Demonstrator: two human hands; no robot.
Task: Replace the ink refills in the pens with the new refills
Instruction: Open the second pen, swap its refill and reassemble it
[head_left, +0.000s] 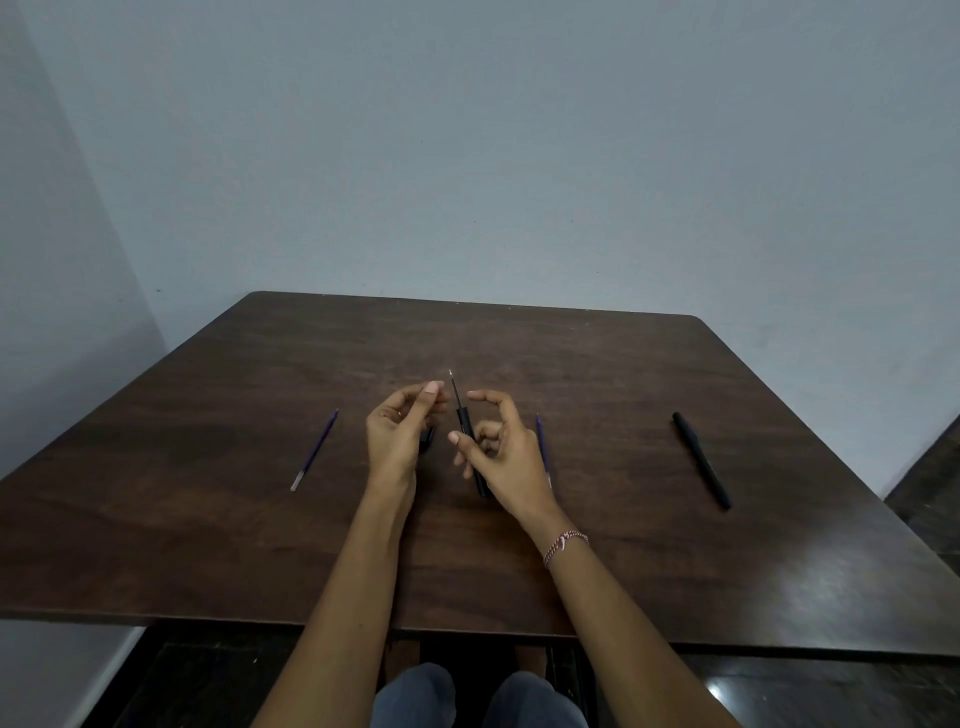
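Now, your table (623, 389) is dark brown wood, set against a blue-grey wall (519, 156) that turns a corner on your left. One refill (314, 449) lies left of your hands, and a second refill (542, 441) lies just behind your right hand (506, 457). A capped black pen (701, 460) rests well apart on the right.

Both hands hover mid-table. Your right hand grips an open pen (464, 423), thumb on the barrel, forefinger arched clear. Its thin tip (453, 387) points away from you. Your left hand (397, 431) is curled beside it. A dark piece (427, 439) shows under it, but whether you hold it I cannot tell.
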